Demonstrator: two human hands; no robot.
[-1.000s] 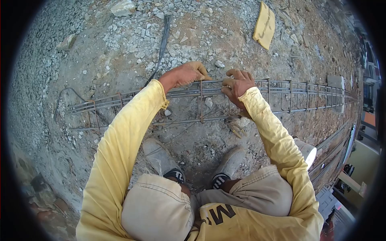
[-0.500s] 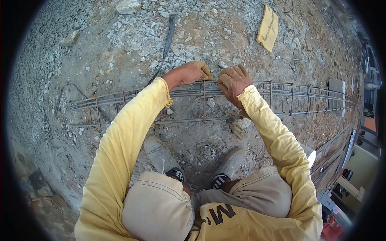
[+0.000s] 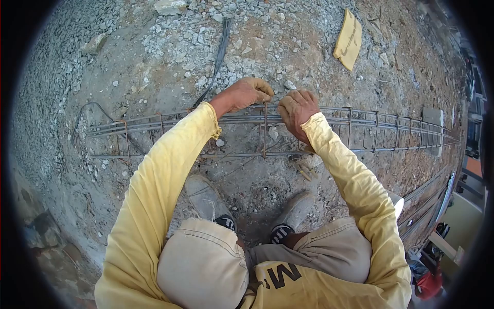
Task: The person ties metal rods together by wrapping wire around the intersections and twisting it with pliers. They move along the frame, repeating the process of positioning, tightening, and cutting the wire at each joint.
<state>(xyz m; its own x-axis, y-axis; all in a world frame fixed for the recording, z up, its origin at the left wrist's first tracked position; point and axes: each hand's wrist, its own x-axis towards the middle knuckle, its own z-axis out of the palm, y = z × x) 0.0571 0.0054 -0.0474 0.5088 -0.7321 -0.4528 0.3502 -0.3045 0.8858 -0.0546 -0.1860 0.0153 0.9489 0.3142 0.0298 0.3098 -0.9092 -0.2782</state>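
Note:
A long cage of steel bars (image 3: 329,120) with square stirrups lies across the ground in front of my shoes. My left hand (image 3: 250,93) is at its far edge beside a rusty stirrup (image 3: 265,135), fingers pinched together; what they hold is too small to name. Just right of that stirrup, my right hand (image 3: 299,110) is closed over the top bars, and anything inside its fingers is hidden. A bundle of dark tie wire (image 3: 222,46) lies on the ground beyond my left wrist.
A yellow flat piece (image 3: 348,39) lies on the gravel at the upper right. A grey block (image 3: 433,129) sits by the cage's right end. More bars (image 3: 424,198) lie at the lower right. My shoes (image 3: 208,198) are on the near side of the cage.
The view has shifted slightly, so the ground and cage appear a little lower and further right. My right hand's fingers are curled more tightly; my left hand stays near the same stirrup.

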